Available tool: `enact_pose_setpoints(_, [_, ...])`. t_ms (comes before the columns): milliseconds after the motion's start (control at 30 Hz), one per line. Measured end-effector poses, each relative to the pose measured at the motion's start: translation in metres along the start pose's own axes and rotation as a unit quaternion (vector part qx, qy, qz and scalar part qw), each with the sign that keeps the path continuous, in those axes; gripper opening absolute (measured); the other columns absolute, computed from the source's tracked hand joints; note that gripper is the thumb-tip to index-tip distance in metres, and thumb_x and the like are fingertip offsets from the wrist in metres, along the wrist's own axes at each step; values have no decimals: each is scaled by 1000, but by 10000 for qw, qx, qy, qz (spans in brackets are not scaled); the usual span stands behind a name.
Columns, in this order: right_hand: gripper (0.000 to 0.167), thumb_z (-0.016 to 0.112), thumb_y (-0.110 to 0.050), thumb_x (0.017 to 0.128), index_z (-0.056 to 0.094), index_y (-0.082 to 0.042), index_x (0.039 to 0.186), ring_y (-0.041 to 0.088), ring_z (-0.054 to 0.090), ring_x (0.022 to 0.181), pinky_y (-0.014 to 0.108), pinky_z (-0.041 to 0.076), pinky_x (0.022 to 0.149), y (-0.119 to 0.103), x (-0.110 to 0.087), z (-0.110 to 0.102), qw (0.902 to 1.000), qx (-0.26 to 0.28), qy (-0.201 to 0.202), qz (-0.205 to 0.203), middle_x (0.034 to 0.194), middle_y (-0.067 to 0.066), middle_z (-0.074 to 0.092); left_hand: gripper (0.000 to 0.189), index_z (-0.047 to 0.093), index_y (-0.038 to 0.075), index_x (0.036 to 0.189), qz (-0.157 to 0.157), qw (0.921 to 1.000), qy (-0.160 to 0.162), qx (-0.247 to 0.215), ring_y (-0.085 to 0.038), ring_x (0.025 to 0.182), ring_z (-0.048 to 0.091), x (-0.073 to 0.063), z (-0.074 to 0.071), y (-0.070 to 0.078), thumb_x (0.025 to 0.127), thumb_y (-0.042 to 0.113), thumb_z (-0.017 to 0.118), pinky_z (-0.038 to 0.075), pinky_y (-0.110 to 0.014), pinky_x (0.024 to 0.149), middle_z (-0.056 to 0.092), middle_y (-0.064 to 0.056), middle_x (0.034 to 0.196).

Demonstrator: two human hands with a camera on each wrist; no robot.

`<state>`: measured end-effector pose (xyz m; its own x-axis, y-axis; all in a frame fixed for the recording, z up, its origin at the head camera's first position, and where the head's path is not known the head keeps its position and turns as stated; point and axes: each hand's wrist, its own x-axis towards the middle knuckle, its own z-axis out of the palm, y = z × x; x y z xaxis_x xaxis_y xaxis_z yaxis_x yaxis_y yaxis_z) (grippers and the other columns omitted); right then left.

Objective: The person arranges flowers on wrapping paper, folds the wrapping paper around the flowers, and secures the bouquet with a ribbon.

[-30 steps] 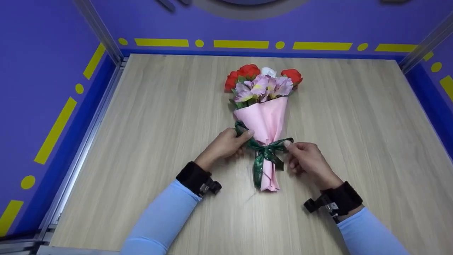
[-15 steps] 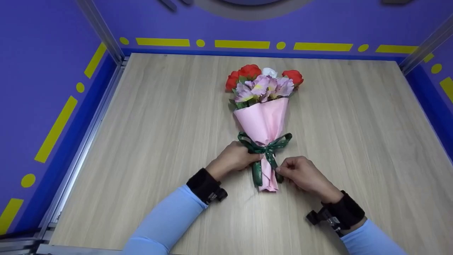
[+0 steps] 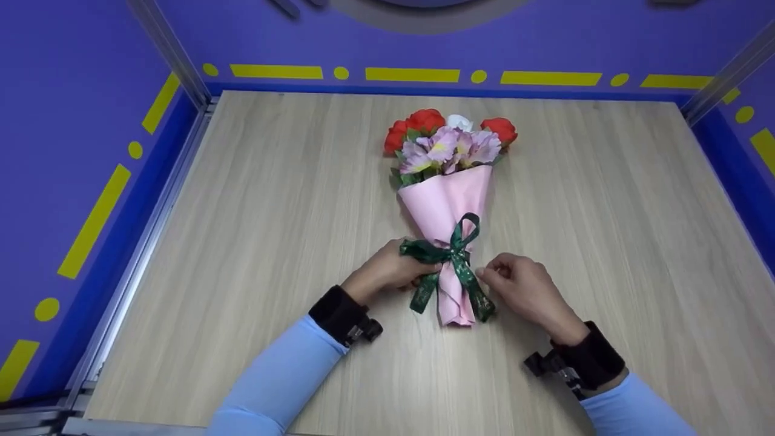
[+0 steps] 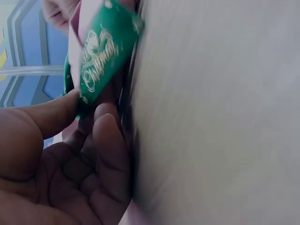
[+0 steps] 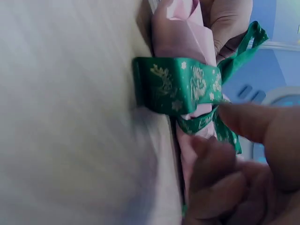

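A bouquet wrapped in pink paper lies on the table, with red, white and lilac flowers at its far end. Around its narrow neck a green ribbon with pale print is tied in a bow; one loop points up, the other left, and two tails hang down. My left hand grips the neck from the left, thumb on top by the knot, fingers partly hidden beneath. Just right of the neck is my right hand; in the right wrist view its thumb and bent forefinger are apart, the thumb tip close to the ribbon.
The wood-grain table spreads around the bouquet. Purple-blue panels with yellow marks and metal posts border its back and sides. Each wrist wears a black strap with a small camera.
Both hands have let go of the bow's loops. My left hand has moved down onto the neck; my right hand went to a tail, then slightly up. The right loop now points upward and the tails spread.
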<state>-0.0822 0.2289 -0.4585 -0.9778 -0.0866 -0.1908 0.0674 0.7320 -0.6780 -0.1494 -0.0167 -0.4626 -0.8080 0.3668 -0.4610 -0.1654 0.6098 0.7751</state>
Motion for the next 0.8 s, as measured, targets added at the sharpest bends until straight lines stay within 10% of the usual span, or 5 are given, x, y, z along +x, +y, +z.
enact_pose_setpoints(433, [39,77,-38,95,67,-11,69,15,53,58,31,39,52,-19,23,24,9992,-286,250,160,63,-4,59,18,71,16,84,377,9927,-748,863,-14,53,57,-3,-9,-5,98,26,75,47,-26,48,60,1,63])
enact_pose_setpoints(667, [41,77,-45,96,66,-9,78,14,52,59,29,37,52,-18,20,19,9995,-283,120,90,66,-3,57,25,76,17,109,1315,9879,-185,808,-10,86,62,-4,-12,-5,89,31,82,51,-28,80,73,3,99])
enact_pose_setpoints(800, [37,79,-43,94,67,-8,90,15,54,61,30,39,54,-19,19,15,9995,-231,193,15,71,-1,60,35,72,14,118,1573,9860,109,544,-16,88,66,0,-9,-1,92,35,83,57,-31,77,73,-4,110])
